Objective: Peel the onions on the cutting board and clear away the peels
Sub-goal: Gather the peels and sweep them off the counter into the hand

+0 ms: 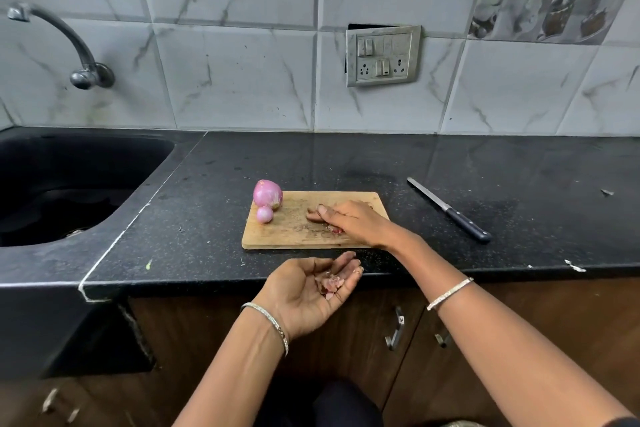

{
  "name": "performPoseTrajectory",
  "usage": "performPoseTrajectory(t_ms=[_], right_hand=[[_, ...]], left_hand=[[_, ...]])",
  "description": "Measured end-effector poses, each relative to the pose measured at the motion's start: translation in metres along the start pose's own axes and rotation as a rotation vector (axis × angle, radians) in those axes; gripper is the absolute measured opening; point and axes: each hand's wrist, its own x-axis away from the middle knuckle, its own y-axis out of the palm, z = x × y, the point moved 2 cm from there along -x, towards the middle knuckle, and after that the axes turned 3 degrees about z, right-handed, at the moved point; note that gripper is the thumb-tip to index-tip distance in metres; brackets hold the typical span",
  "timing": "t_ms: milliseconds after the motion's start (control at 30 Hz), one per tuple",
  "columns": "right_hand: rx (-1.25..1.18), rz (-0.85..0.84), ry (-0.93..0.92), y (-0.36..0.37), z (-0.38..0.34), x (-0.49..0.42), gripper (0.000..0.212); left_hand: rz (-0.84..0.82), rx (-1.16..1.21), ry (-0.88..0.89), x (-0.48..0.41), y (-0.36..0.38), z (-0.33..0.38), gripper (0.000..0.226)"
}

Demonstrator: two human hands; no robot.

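Observation:
Two peeled pink onions sit at the far left corner of the wooden cutting board [277,236]: a large onion [267,194] and a small onion [265,214] in front of it. My right hand [349,220] lies flat on the board's right half, fingers straight, with bits of reddish peel [335,229] under its edge. My left hand [310,291] is cupped palm up just below the counter's front edge, and a small heap of onion peels [330,284] lies in it.
A black-handled knife [450,211] lies on the dark counter to the right of the board. A black sink [62,191] with a wall tap [69,45] is at the left. Cabinet doors with handles [396,329] are below the counter.

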Motion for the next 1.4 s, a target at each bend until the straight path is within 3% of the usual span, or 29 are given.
performPoseTrajectory(t_ms=[100,167,267,333,400,533,667,800,1000,1100,1233,1400], right_hand=[[-0.341,-0.009,-0.029,-0.010,0.000,0.024,0.047],[-0.467,0.072,0.003,-0.025,0.004,0.039,0.040],[-0.243,0.387,0.094,-0.053,0.021,0.049,0.030],[0.010,0.467,0.165,-0.067,0.029,0.047,0.024],[0.194,0.329,0.205,-0.070,0.031,0.042,0.025],[0.492,0.009,0.262,-0.064,0.034,0.023,0.049],[0.550,-0.091,0.317,-0.067,0.027,0.010,0.052],[0.590,-0.037,0.362,-0.070,0.021,0.002,0.045],[0.527,0.133,0.407,-0.066,0.021,0.000,0.016],[0.457,0.160,0.429,-0.069,0.021,0.004,0.023],[0.503,0.041,0.442,-0.069,0.018,0.000,0.046],[0.523,0.085,0.482,-0.067,0.010,-0.007,0.030]], left_hand=[[-0.017,-0.024,-0.058,-0.006,-0.002,-0.008,0.041],[-0.020,-0.032,-0.094,-0.010,-0.004,-0.013,0.039],[-0.012,-0.032,-0.133,-0.020,-0.006,-0.021,0.039],[0.000,-0.023,-0.155,-0.027,-0.008,-0.026,0.040],[0.001,-0.023,-0.170,-0.032,-0.009,-0.030,0.040],[0.003,-0.036,-0.191,-0.040,-0.014,-0.033,0.040],[0.002,-0.045,-0.199,-0.043,-0.019,-0.032,0.038],[-0.020,-0.049,-0.202,-0.044,-0.019,-0.033,0.035],[-0.063,-0.038,-0.209,-0.050,-0.022,-0.031,0.036],[-0.077,-0.030,-0.213,-0.051,-0.023,-0.031,0.036],[-0.091,-0.030,-0.212,-0.051,-0.023,-0.030,0.035],[-0.090,-0.048,-0.207,-0.051,-0.024,-0.029,0.035]])
